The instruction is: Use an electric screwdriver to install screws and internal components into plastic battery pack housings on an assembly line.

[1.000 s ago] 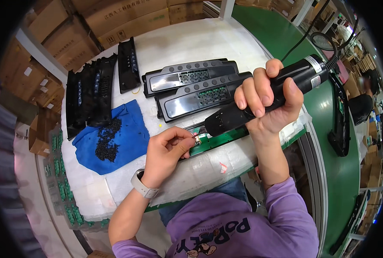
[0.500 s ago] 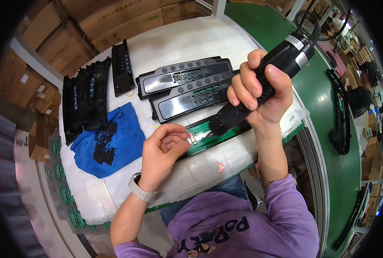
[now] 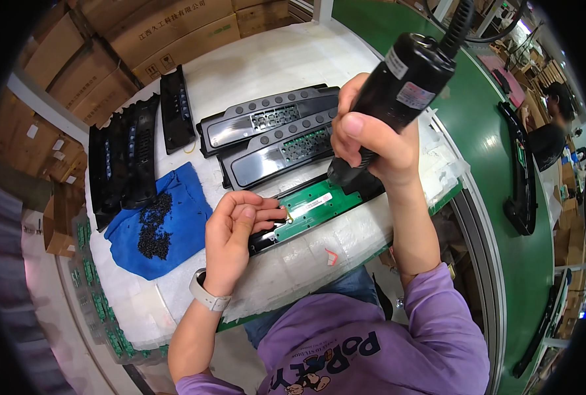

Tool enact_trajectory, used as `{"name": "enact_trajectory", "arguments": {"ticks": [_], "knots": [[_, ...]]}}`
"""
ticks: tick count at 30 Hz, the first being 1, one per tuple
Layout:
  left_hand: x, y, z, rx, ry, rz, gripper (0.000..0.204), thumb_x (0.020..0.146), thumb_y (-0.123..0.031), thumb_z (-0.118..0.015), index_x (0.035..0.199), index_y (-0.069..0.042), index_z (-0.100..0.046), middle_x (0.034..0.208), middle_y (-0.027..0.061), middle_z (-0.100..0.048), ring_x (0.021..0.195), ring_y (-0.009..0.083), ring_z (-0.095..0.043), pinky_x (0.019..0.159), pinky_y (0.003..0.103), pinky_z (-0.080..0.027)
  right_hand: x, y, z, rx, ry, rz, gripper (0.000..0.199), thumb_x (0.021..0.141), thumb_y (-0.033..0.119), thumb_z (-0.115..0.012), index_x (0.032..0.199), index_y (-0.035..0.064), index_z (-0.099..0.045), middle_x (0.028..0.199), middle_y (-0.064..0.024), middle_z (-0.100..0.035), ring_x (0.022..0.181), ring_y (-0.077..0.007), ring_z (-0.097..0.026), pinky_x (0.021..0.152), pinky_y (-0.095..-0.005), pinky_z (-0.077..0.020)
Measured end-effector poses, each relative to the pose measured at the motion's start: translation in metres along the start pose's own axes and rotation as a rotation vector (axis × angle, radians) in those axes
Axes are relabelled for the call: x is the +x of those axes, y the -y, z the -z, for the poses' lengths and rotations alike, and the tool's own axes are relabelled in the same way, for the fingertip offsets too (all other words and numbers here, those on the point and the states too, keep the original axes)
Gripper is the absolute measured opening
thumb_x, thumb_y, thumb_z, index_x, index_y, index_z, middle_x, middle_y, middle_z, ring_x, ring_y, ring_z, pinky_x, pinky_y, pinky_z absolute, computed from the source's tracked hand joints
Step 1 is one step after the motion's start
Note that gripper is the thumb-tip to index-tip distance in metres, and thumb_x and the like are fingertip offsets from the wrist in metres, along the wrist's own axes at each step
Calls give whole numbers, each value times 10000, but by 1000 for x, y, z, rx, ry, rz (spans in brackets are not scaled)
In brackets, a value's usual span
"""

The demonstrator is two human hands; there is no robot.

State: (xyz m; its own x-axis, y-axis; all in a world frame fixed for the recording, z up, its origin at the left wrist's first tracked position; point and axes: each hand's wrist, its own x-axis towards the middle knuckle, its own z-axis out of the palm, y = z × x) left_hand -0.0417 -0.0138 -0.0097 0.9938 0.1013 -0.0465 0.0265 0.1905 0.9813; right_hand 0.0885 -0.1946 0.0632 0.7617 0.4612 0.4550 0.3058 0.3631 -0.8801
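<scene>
My right hand (image 3: 378,135) is wrapped round a black corded electric screwdriver (image 3: 405,82). The tool slants down, its nose over the far right part of a green circuit board (image 3: 309,205). That board lies in a black housing near the table's front edge, with a white label on it. My left hand (image 3: 234,227) is at the board's left end, fingers curled, fingertips by a short yellow wire (image 3: 289,216). Whatever its fingers hold, if anything, is hidden. To its left, many small black screws (image 3: 155,227) lie heaped on a blue cloth (image 3: 191,191).
Two black panels with buttons (image 3: 266,118) lie just beyond the board. More black housings (image 3: 125,155) rest at the table's left. Stacked green boards (image 3: 102,309) stand beside the white-covered table (image 3: 260,59). Cardboard boxes (image 3: 168,33) line the back; a person (image 3: 551,141) sits far right.
The screwdriver has swung more upright, and its nose has moved from the board's left part to its far right part. My left hand has shifted slightly left, uncovering more of the board.
</scene>
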Motion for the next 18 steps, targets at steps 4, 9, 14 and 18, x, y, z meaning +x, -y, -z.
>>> {"name": "enact_trajectory", "arguments": {"ticks": [4,9,14,18], "knots": [[-1,-1,-3,8,16,36,181,959,-135,-393,1021,19,-466,916,151,-633,852,234,-651,714,259,-510,3,-2,-2,-18,30,-54,233,724,128,-621,786,-9,-443,492,-51,-449,365,-110,-416,381,-229,-345],[-1,2,-4,-44,-28,53,250,971,-218,-385,958,10,-487,727,109,-617,626,176,-614,560,231,-476,0,0,-6,-56,0,-81,226,708,121,-641,762,-7,-463,482,-38,-451,369,-103,-425,387,-225,-357],[-3,5,2,-111,-111,-8,297,977,-274,-370,883,-20,-490,535,10,-475,446,63,-418,451,204,-371,-7,4,-11,-128,6,-14,201,705,111,-639,748,-3,-479,502,-40,-470,383,-98,-436,397,-220,-367],[0,7,-4,-173,-59,22,203,962,-222,-421,901,-37,-478,555,-28,-419,470,41,-364,466,187,-342,-8,5,-5,35,17,4,261,739,157,-616,879,0,-461,515,-29,-450,370,-108,-413,408,-239,-377]]}}
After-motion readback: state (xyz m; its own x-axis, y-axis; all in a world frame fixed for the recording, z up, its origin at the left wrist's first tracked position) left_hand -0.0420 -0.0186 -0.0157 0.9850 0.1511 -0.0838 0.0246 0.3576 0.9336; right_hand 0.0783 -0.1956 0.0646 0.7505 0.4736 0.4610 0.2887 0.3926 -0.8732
